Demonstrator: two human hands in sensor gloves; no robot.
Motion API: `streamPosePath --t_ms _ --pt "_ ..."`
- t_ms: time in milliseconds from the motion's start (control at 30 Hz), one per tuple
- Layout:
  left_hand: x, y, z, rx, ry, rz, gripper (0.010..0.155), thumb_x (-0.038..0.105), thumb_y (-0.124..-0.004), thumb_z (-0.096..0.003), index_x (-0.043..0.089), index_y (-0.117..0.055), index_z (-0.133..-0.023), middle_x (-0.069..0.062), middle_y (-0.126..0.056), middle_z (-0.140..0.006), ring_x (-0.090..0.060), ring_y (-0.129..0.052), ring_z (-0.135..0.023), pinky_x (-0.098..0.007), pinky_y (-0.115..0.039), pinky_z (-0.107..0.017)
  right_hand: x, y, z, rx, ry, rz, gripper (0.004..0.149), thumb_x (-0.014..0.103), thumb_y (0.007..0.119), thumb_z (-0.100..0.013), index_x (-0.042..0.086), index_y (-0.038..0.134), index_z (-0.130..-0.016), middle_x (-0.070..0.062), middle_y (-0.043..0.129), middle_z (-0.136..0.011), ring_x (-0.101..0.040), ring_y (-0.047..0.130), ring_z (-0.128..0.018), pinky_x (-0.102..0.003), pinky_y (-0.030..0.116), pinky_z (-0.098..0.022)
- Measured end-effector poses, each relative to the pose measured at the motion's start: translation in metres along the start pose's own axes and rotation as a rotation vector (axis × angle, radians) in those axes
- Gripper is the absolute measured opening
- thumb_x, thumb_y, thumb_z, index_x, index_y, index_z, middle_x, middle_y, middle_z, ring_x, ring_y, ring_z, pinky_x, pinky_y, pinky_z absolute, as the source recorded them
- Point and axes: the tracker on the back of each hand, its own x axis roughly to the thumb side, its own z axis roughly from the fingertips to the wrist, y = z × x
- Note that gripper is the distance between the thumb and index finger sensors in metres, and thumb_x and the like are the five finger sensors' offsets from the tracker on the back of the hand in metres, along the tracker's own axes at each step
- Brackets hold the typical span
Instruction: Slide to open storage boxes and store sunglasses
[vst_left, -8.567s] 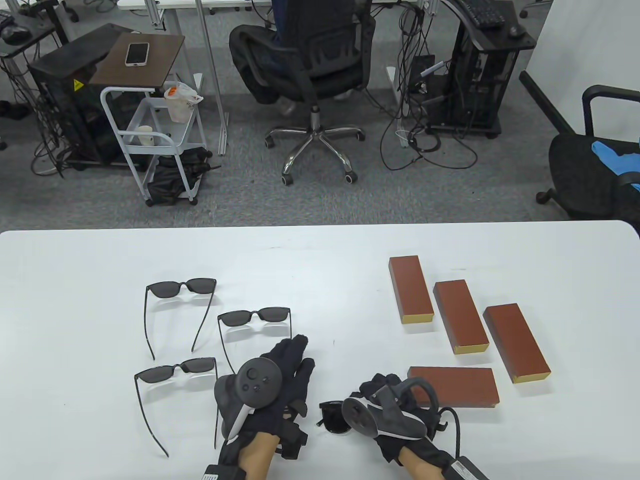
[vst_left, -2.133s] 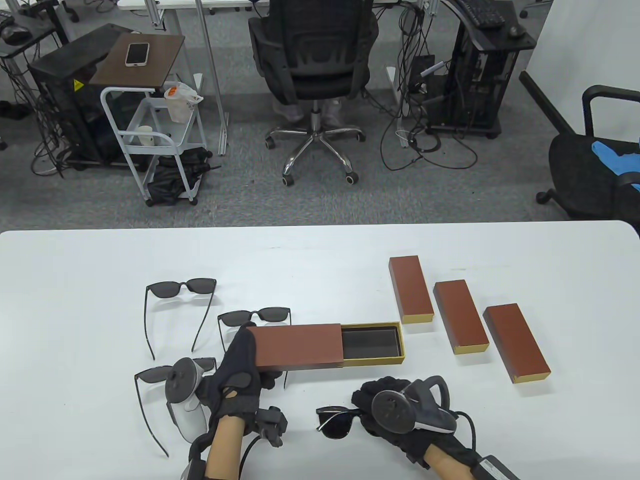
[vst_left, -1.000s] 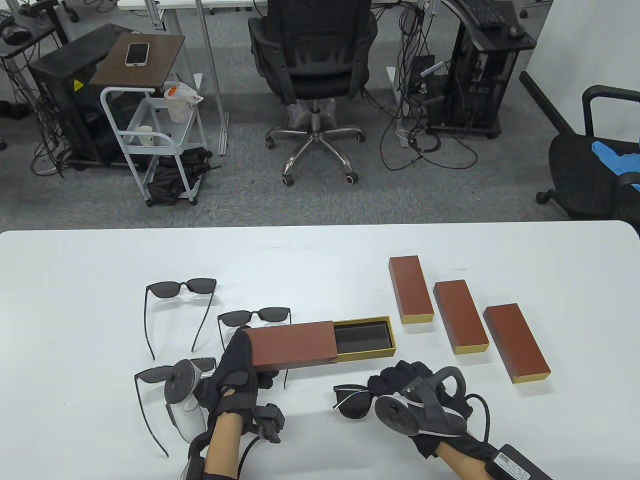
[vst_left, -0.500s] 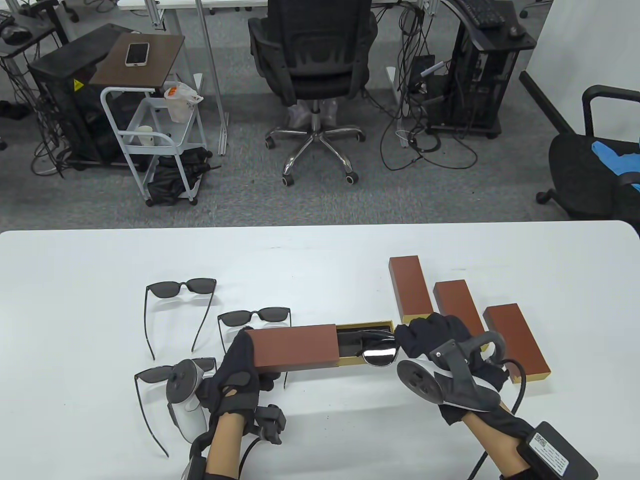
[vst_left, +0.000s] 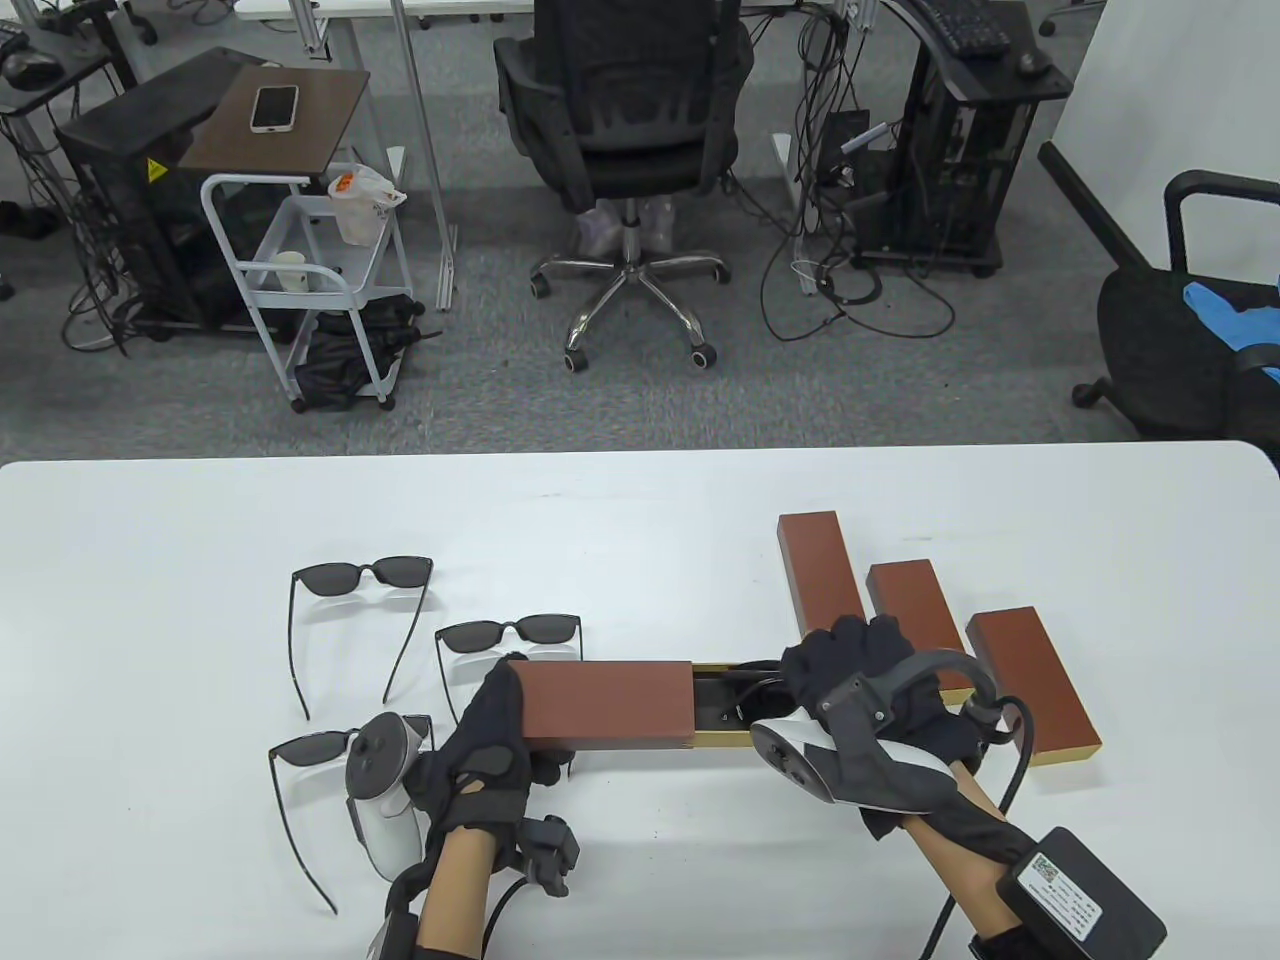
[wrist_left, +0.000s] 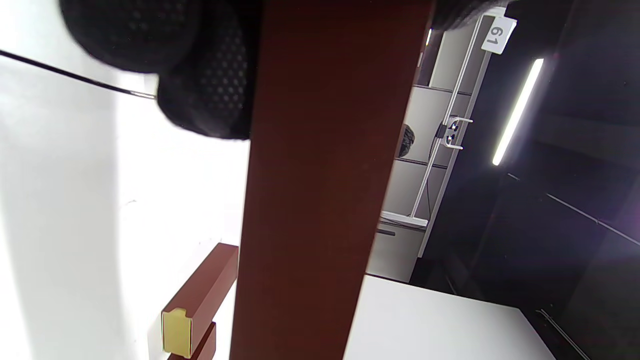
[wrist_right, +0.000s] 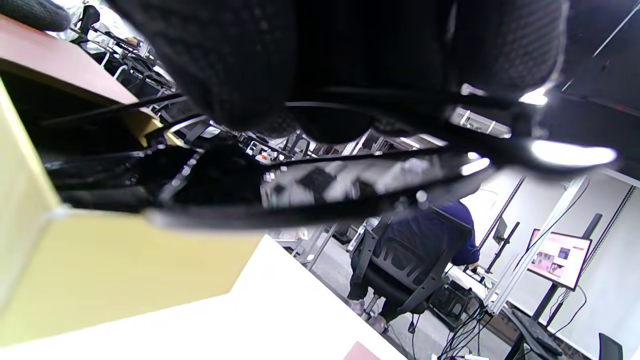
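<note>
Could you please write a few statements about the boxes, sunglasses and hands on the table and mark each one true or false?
1. The left hand grips the brown sleeve of the open storage box. True.
2. The open box's gold drawer sticks out toward the left hand. False: it sticks out toward the right hand.
3. Three unfolded sunglasses lie on the table outside any box. True.
4. All the storage boxes are closed. False: three closed boxes lie on the right, and one is slid open.
5. The right hand is at the drawer with folded sunglasses. True.
</note>
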Motion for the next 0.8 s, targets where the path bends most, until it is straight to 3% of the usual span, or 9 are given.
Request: streamPosePath --t_ms 467,800 --pt "0.000 -0.018 -0.001 -0.093 -0.005 -0.009 0.076 0.060 -0.053 -0.0517 0.016 -0.042 -0.112 -0.013 -0.086 -0.080 -0.027 -0.095 -0.051 -0.045 -0.081 -0.037 0.011 -0.001 -0.013 0.086 0.014 -0.167 0.038 0.033 0.092 -0.025 0.031 0.092 -0.064 -0.002 0.100 -0.062 -0.026 0.096 -0.052 -0.045 0.082 -0.045" --pt "-0.003 -0.021 -0.001 -0.114 0.009 0.017 0.076 0.059 -0.052 -0.0517 0.016 -0.041 -0.112 -0.013 -0.085 -0.081 -0.028 -0.094 -0.052 -0.045 -0.081 -0.037 0.017 0.002 -0.017 0.053 0.049 -0.215 0.037 0.035 0.094 -0.023 0.033 0.094 -0.061 0.000 0.103 -0.058 -0.024 0.100 -0.047 -0.043 0.085 -0.040"
